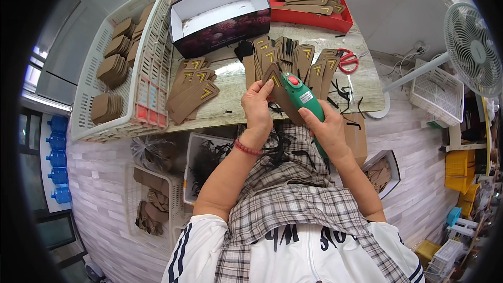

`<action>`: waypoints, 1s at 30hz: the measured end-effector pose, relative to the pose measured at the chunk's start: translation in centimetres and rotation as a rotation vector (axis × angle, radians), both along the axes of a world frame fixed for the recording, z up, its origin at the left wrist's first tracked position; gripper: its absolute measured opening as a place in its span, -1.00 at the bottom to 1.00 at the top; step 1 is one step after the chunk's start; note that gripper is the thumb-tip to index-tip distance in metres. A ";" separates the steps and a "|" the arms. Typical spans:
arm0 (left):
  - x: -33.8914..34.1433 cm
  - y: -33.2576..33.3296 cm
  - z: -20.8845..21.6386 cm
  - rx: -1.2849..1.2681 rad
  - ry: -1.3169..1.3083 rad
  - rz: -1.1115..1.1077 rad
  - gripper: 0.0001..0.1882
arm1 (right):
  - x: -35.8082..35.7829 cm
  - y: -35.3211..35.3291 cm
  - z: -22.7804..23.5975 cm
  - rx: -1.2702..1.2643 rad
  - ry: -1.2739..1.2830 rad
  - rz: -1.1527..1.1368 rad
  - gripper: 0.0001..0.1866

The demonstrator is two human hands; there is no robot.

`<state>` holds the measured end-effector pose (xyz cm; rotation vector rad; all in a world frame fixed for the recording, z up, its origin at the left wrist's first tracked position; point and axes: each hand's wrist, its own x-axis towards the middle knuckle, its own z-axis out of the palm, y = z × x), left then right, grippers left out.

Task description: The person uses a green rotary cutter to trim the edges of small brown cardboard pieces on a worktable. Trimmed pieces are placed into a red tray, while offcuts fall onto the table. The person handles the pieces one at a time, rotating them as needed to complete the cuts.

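My left hand pinches a brown fabric strap tab with a yellow chevron near its end, raised above the table's front edge. Wrapped in my right hand is a green handheld power cutter with a red button. Its head lies right beside the tab; whether it touches is hidden. Beyond both hands, fanned brown tabs with yellow chevrons lie in bundles, some with black ends. Another pile of tabs rests to the left. Black trimmings lie on my plaid apron.
A white slatted basket of stacked brown pieces stands left, next to an open dark box. At the back is a red tray of tabs. Red-handled scissors lie right. A fan and bins with scraps surround the table.
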<state>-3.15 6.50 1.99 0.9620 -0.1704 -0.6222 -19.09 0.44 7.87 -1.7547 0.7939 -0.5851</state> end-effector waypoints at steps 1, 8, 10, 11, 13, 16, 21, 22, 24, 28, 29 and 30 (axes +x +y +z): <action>0.0 0.0 -0.1 -0.004 0.002 -0.005 -0.91 | 0.0 0.0 0.0 -0.001 -0.007 0.001 -0.61; -0.1 0.3 -0.5 0.001 0.002 -0.023 -0.92 | 0.3 0.0 -0.2 0.010 -0.027 0.003 -0.61; -0.3 0.5 -0.1 0.019 -0.001 -0.035 -0.92 | 0.4 -0.1 -0.2 0.014 -0.029 0.001 -0.61; -0.3 0.8 0.0 0.034 -0.009 -0.043 -0.92 | 0.6 -0.1 -0.4 0.008 -0.033 0.000 -0.62; 0.0 1.2 -0.2 0.052 -0.017 -0.057 -0.92 | 0.8 -0.2 -0.5 -0.007 -0.035 0.000 -0.62; 2.0 2.9 -0.8 0.096 -0.085 -0.041 -0.92 | 0.7 -0.4 -0.8 -0.015 -0.028 -0.004 -0.63; 11.2 7.5 -0.7 0.448 -0.577 0.256 -0.82 | 0.2 -0.3 -0.6 0.058 -0.046 -0.023 -0.64; 13.3 8.1 -1.8 0.770 -0.954 0.427 -0.75 | 0.2 -0.3 -0.6 0.054 -0.050 -0.031 -0.65; 13.2 5.7 -1.0 0.706 -0.882 0.425 -0.74 | 0.2 -0.3 -0.5 0.019 -0.028 -0.030 -0.66; 12.3 -2.0 -2.8 0.772 -0.980 0.304 -0.57 | 0.0 -0.4 -1.1 -0.027 -0.003 -0.031 -0.67; 12.2 -3.9 -3.6 0.864 -0.936 0.294 -0.47 | -0.1 -0.3 -0.9 -0.001 -0.001 -0.034 -0.67; 12.2 -5.1 -3.7 0.939 -0.864 0.262 -0.44 | -0.2 -0.2 -0.8 0.028 -0.002 -0.035 -0.67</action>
